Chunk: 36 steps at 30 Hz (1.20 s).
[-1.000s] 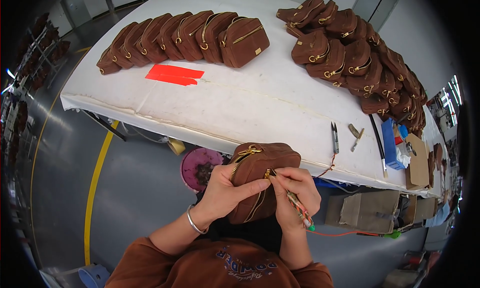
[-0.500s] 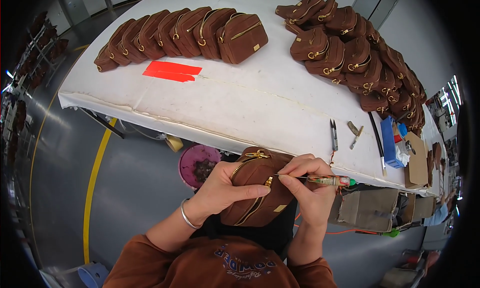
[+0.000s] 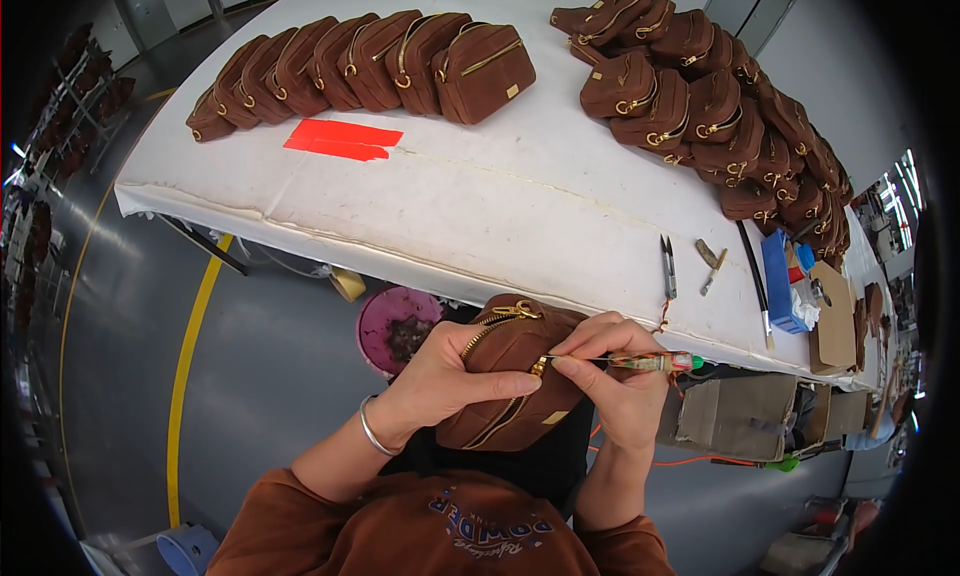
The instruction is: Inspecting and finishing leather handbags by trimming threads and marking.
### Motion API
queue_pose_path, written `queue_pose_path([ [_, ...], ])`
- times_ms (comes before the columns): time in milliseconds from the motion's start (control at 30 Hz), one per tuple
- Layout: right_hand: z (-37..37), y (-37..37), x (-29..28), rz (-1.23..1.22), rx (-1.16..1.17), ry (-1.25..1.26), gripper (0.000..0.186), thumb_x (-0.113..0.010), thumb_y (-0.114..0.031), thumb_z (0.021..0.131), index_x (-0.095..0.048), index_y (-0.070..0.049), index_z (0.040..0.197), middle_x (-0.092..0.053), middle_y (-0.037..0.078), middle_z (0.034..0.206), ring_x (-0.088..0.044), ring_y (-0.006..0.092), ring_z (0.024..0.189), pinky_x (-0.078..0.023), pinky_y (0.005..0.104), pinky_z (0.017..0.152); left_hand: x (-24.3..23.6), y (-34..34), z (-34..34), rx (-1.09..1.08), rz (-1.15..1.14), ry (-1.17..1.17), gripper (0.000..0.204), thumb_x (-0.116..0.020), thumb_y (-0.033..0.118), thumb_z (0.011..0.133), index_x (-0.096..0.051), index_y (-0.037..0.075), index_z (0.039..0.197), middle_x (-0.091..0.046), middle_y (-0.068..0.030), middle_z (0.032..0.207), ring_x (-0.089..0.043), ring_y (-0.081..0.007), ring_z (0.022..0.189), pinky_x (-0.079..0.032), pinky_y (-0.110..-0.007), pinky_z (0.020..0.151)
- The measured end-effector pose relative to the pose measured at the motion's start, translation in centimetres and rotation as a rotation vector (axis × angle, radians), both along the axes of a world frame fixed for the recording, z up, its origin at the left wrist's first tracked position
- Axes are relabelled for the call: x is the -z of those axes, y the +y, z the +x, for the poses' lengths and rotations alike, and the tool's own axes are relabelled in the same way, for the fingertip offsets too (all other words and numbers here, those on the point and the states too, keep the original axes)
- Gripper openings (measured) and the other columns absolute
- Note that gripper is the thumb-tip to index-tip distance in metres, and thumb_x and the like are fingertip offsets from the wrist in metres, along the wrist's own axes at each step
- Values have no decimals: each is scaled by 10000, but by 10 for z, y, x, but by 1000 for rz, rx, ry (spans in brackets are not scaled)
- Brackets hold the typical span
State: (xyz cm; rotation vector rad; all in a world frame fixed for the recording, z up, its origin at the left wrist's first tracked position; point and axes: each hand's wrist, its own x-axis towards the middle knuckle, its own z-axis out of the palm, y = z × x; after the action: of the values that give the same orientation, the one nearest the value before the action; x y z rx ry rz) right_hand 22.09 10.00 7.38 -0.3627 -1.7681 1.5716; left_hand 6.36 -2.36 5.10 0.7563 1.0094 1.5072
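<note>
My left hand (image 3: 445,381) grips a brown suede pouch (image 3: 510,401) with gold zippers, held below the table's near edge. My right hand (image 3: 615,381) pinches a thin pen-like tool (image 3: 650,361) with a green end, its tip lying at the pouch's zipper next to my left thumb. A silver bangle sits on my left wrist.
A white-covered table (image 3: 480,211) carries a row of matching brown pouches (image 3: 380,66) at the back left and a pile (image 3: 720,116) at the right. Red tape (image 3: 340,139), thread snips (image 3: 667,266), a blue box (image 3: 780,281) lie on it. A pink bucket (image 3: 395,326) stands below.
The tool has turned from pointing downward to lying horizontal across the pouch's zipper. Both hands and the pouch have shifted slightly.
</note>
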Motion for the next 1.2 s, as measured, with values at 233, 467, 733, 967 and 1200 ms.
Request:
queue_pose_path([
  [233, -8, -6, 11, 300, 165, 48, 190, -779, 101, 704, -675, -16, 813, -721, 96, 874, -634, 208, 807, -514, 306, 736, 7, 1, 3, -13, 7, -62, 279, -756, 56, 848, -696, 5, 1115, -704, -8, 986, -618, -52, 882, -514, -217, 786],
  [467, -24, -10, 32, 678, 335, 90, 219, -800, 90, 669, -681, -10, 823, -723, 108, 884, -648, 257, 815, -531, 333, 729, 19, 6, 11, -131, -7, -224, 284, -696, 37, 893, -652, 1, 1171, -698, -26, 1040, -629, -77, 918, -527, -254, 823],
  [733, -8, -32, 24, 355, 356, 133, 218, -764, 111, 743, -611, -14, 835, -708, 136, 932, -663, 227, 846, -525, 318, 761, 16, 4, 19, -255, 49, -206, 253, -700, 35, 892, -665, -1, 1139, -700, -27, 1040, -627, -75, 916, -528, -252, 820],
  [967, -11, -39, 39, -87, 361, 286, 219, -713, 119, 801, -566, -10, 900, -687, 183, 944, -671, 229, 873, -538, 304, 788, 14, 0, 24, -275, 58, 48, 253, -737, 53, 870, -687, -9, 1110, -707, -17, 1011, -613, -57, 894, -517, -236, 805],
  [1200, -10, -36, 43, -111, 338, 292, 227, -710, 127, 801, -558, -11, 898, -692, 190, 937, -678, 228, 863, -553, 306, 782, 14, 1, 27, -271, 116, 146, 255, -738, 35, 864, -690, -21, 1109, -712, -32, 1030, -617, -67, 907, -516, -242, 816],
])
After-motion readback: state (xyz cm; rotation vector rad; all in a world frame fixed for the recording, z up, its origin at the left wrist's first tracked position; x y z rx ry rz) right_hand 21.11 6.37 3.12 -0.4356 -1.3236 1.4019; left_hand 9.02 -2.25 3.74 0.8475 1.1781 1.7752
